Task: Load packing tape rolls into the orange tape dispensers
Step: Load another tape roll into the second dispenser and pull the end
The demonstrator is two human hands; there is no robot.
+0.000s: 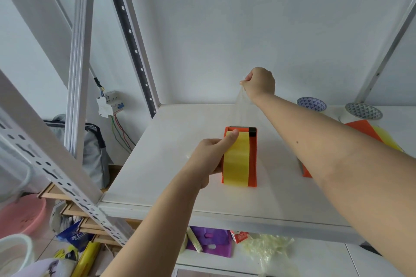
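An orange tape dispenser stands on the white shelf with a yellowish tape roll inside it. My left hand grips the dispenser's left side, thumb resting on the roll near the metal cutter bar. My right hand is raised above and behind the dispenser, pinching the free end of a clear tape strip that stretches up from the cutter. A second orange dispenser with yellow tape lies at the right, mostly hidden behind my right forearm.
Two patterned bowls sit at the back right of the shelf. White perforated rack posts cross the left side. Crumpled tape, purple bags and clutter lie on the lower level.
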